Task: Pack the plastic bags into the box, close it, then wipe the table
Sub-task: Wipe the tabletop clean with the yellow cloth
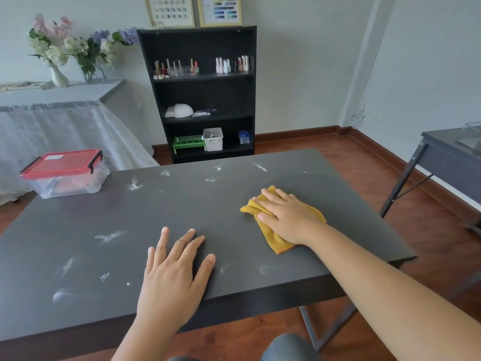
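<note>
A clear plastic box [70,182] with a red lid clipped shut stands at the far left corner of the dark grey table [156,212]. White powdery smears [110,236] are scattered over the tabletop. My right hand [285,216] presses flat on a crumpled yellow cloth [273,238] on the right part of the table. My left hand [173,272] lies flat on the table near the front edge, fingers spread, holding nothing. No loose plastic bags are visible on the table.
A black shelf unit [203,92] with small bottles and bins stands behind the table. A cloth-covered table with flower vases [58,76] is at the left. Another grey desk [447,157] stands at the right over wooden floor.
</note>
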Demonstrator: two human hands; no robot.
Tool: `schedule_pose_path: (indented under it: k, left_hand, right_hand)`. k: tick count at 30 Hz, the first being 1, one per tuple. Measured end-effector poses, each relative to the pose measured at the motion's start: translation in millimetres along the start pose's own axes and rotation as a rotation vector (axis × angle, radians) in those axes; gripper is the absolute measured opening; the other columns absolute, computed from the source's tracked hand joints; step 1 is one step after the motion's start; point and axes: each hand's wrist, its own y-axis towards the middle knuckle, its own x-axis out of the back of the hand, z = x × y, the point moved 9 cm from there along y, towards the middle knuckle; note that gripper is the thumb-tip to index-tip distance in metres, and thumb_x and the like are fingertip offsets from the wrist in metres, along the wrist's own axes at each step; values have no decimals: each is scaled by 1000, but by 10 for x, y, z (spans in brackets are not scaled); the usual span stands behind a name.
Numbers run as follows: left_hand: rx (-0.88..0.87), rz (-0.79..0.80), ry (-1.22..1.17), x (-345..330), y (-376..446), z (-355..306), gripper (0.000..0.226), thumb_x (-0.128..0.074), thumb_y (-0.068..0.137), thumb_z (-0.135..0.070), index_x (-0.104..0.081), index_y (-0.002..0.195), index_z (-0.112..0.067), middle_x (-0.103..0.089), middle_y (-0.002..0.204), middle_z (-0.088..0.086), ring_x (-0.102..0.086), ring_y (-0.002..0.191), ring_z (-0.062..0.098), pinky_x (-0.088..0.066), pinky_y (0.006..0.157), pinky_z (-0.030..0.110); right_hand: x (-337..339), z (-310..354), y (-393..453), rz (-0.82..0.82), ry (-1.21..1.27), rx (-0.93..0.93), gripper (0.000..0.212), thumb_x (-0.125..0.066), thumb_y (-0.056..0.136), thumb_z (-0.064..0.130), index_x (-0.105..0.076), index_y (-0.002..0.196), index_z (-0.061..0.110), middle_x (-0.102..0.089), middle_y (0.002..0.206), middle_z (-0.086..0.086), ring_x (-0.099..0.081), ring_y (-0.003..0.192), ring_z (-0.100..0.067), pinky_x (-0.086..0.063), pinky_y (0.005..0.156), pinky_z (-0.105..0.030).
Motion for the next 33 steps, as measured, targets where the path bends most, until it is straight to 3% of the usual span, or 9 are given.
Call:
schedule_pose_path:
  k: [2,7,12,15,19,22,25,28,33]
  left_hand:
    - [-10,12,5,-9,-1,-7,68,-11,87,-69,-39,142,-39,-26,154,-24,10,147,17,-1,118,42]
    - [-10,14,0,10,-2,-21,65,-13,91,-68,-40,142,-39,-26,153,-23,10,148,18,-2,118,42]
    - [6,-4,8,30,-4,-8,72,-5,87,-72,-38,142,-41,-23,153,-26,14,147,15,-1,118,40]
    - [9,-18,-11,30,-28,-15,74,-4,84,-72,-39,142,-41,-23,153,-28,16,146,12,1,118,37]
    - [14,-15,-24,24,-14,-15,72,-8,85,-71,-40,141,-41,-26,152,-27,15,146,11,-2,118,38]
    - [8,-4,-20,9,-4,-11,73,-7,85,-72,-40,141,-41,-26,152,-27,15,147,11,-4,118,39]
    - [1,15,-26,-5,-2,-18,72,-7,85,-73,-40,141,-42,-26,151,-29,16,146,10,-4,118,40]
    - [-2,33,-27,-13,6,-23,73,-5,83,-74,-37,141,-44,-22,151,-31,19,145,8,-2,118,39]
    - [21,23,-38,5,-4,-9,75,-4,82,-75,-36,142,-44,-18,152,-31,20,145,8,1,118,37]
  right_hand:
    - [67,-294,-126,-26,29,-43,49,-26,100,49,-22,149,45,-8,161,15,0,148,-15,-1,117,-40]
    - [425,-1335,-60,-140,-4,-391,49,-22,102,38,-26,150,32,-18,161,1,-12,146,-26,-11,115,-45]
    - [527,-1572,429,-147,-74,-584,54,-15,99,43,-22,151,32,-19,160,-4,-14,144,-34,-13,114,-49]
    - [504,-1295,743,-138,-83,-546,53,-13,100,41,-22,151,30,-20,158,-6,-16,142,-38,-15,113,-51]
    - [353,-489,1072,-71,-132,-293,51,-15,102,36,-19,152,28,-18,158,-7,-19,140,-38,-19,111,-52]
    - [122,50,975,12,-75,-83,52,-18,101,44,-18,152,34,-10,162,0,-7,146,-31,-9,115,-50]
    - [30,61,655,32,-6,18,52,-22,99,54,-18,150,44,-6,162,12,1,148,-20,-2,118,-44]
    - [158,-442,465,-6,3,-76,49,-23,100,50,-21,149,43,-8,161,12,-1,148,-18,-4,117,-44]
    - [554,-1573,425,-152,-53,-467,50,-22,101,38,-27,150,29,-23,159,-2,-18,143,-28,-16,113,-48]
